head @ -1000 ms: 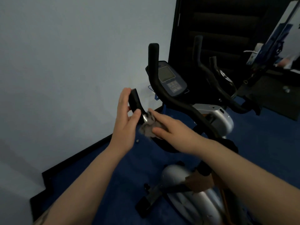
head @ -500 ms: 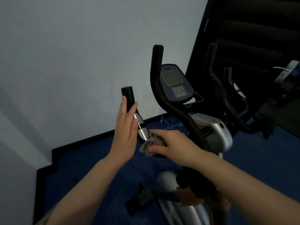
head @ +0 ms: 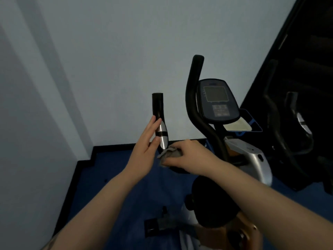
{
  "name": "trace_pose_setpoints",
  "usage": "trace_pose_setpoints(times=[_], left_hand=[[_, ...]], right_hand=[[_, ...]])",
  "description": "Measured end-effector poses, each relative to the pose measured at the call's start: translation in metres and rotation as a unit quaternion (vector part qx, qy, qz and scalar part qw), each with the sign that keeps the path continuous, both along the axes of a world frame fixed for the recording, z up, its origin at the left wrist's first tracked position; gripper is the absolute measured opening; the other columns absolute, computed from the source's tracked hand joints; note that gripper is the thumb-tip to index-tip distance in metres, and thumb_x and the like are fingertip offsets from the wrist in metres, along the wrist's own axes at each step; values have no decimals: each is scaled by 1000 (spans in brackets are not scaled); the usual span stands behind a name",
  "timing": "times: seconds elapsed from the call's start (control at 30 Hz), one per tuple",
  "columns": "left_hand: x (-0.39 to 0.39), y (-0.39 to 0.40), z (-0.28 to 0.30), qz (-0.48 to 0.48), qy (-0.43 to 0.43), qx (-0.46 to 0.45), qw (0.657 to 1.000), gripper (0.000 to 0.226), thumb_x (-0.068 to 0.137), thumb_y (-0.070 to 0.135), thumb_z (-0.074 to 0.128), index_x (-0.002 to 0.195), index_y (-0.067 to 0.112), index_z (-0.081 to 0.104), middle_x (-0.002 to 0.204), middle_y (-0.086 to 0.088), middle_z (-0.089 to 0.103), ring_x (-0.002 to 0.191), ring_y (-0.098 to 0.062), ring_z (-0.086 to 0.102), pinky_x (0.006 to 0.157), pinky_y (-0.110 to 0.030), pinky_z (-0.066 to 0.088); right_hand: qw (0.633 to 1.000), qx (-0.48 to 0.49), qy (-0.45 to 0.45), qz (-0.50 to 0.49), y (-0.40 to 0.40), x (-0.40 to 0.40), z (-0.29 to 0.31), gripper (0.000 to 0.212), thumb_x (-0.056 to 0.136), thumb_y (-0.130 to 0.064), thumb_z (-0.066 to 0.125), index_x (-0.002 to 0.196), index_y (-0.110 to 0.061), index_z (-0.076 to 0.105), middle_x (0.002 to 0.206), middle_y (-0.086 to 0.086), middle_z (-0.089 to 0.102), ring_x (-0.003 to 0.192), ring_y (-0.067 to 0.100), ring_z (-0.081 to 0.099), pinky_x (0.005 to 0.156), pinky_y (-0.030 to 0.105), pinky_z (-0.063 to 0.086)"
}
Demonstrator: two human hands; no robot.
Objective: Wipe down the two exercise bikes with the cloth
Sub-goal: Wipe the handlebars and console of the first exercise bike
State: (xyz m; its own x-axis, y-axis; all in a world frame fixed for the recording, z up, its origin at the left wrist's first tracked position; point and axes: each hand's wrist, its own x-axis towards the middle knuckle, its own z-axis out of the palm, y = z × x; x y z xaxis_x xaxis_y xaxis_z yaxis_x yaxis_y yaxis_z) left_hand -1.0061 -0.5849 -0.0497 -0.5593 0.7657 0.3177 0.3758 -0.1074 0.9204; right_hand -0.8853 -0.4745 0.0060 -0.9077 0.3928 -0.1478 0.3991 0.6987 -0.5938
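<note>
Near exercise bike (head: 248,156): black curved handlebars, upright left grip with silver sensor band, grey-blue console facing the camera, silver body, standing on blue floor by the pale wall. Second exercise bike (head: 288,134): dark, just beyond to the right, only partly visible. Cloth (head: 170,153): grey, bunched against the left handlebar just below the silver band.

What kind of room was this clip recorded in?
Probably a small gym or home workout room. An exercise bike with a display console stands on blue flooring, and a second bike stands beside it at right. The right hand wipes with a cloth.
</note>
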Motion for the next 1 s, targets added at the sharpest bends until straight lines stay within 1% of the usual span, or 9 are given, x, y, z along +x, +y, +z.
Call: trace_pose_setpoints(times=[0.1,0.2,0.3,0.4,0.57,0.73,0.87,0.93,1.0], left_hand=[[4,-5,1,12,-34,8,999,45,103,13,40,140,37,38,155,20,24,138,13,23,112,-10,22],[13,-9,1,34,-60,16,998,44,103,10,40,135,39,43,153,19,30,136,12,28,106,-5,26],[22,-7,-2,50,-74,25,996,46,102,5,40,135,37,44,154,16,30,138,9,28,108,-7,26],[24,-4,-1,61,-87,37,994,46,102,3,40,132,38,47,153,13,33,139,4,29,111,-11,27],[23,-3,-2,61,-94,34,993,44,102,6,40,135,34,45,153,13,33,140,2,29,115,-19,26],[28,-2,-1,62,-112,44,991,49,101,0,40,131,38,45,155,10,29,139,3,29,115,-18,25],[26,-4,-2,55,-100,30,993,50,101,1,40,132,39,43,154,13,28,143,-4,28,120,-33,23],[23,-6,-2,57,-99,20,993,48,101,2,40,135,36,42,154,12,29,143,-6,29,120,-34,24],[20,-8,-3,57,-97,17,994,46,102,4,41,138,31,43,155,10,31,142,-6,31,119,-36,25]], right_hand=[[997,7,-53,48,10,14,9,28,75,-39,80,97,-26,68,86,-11,67,80,4,63,67,18,49],[995,37,-72,65,7,5,10,29,81,-47,71,96,-23,67,88,-5,66,83,11,61,71,27,49],[998,-17,-51,36,-1,-14,5,30,85,-49,66,77,-20,64,77,0,64,74,16,61,65,29,45],[995,-63,-47,56,7,-7,4,15,80,-41,74,84,-29,68,85,-4,70,84,14,66,74,25,49],[982,56,-132,122,18,9,5,35,78,-45,75,100,-29,54,94,-11,59,91,10,58,77,26,47],[998,-31,-31,35,2,-23,-11,34,78,-45,66,89,-13,62,85,3,68,80,21,66,70,35,52],[992,-71,-68,79,10,-11,-4,6,81,-23,69,84,-21,65,78,-8,66,73,4,63,62,16,45],[983,-122,-87,108,17,-4,3,19,82,-11,72,79,-25,60,71,-14,62,61,-10,57,54,5,39],[978,-158,-85,108,21,-8,5,18,82,-12,75,77,-22,62,67,-14,63,58,-9,58,54,6,43]])
